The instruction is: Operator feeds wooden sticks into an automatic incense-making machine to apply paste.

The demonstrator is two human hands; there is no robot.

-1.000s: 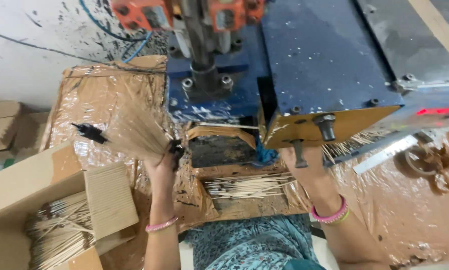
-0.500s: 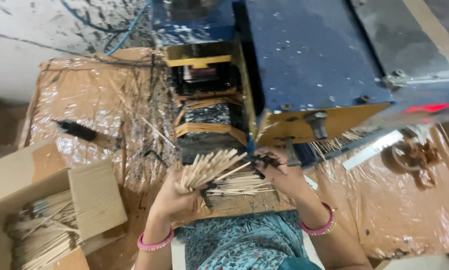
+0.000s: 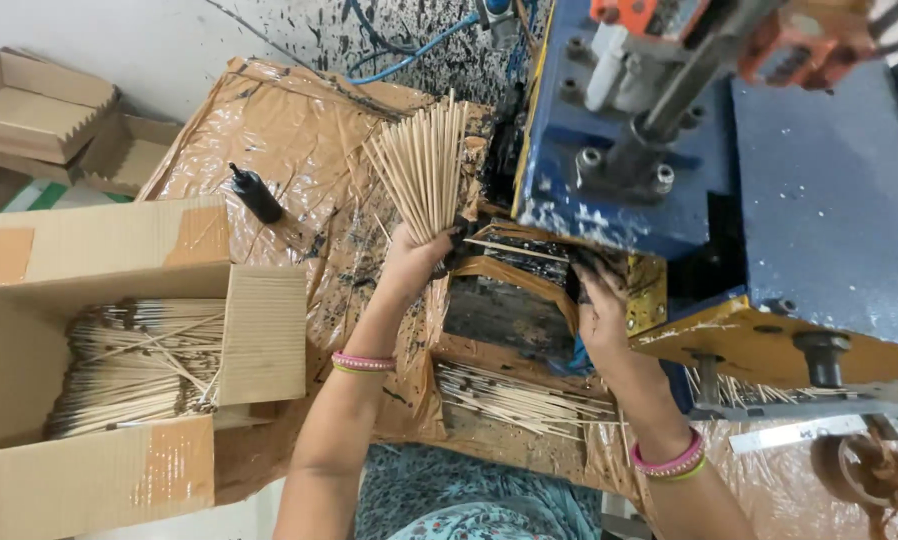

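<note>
My left hand (image 3: 416, 258) grips a fanned bundle of thin pale sticks (image 3: 424, 165) by its lower end, holding it upright above the brown plastic-covered table (image 3: 269, 130). My right hand (image 3: 601, 305) reaches into the dark, blackened feed tray (image 3: 509, 290) at the front of the blue machine (image 3: 819, 230), its fingertips smeared black; whether it holds anything I cannot tell. A single stick (image 3: 504, 248) lies across the tray between the two hands. More loose sticks (image 3: 524, 400) lie on the table below the tray.
An open cardboard box (image 3: 119, 360) full of sticks stands at the left. A small black bottle (image 3: 257, 195) lies on the plastic sheet. Folded cartons (image 3: 44, 105) are stacked at the far left. The machine's yellow ledge (image 3: 759, 345) juts out at the right.
My left hand has lifted the stick bundle from low over the tray up and to the left, now fanned upright. My right hand has moved into the tray. The view has shifted.
</note>
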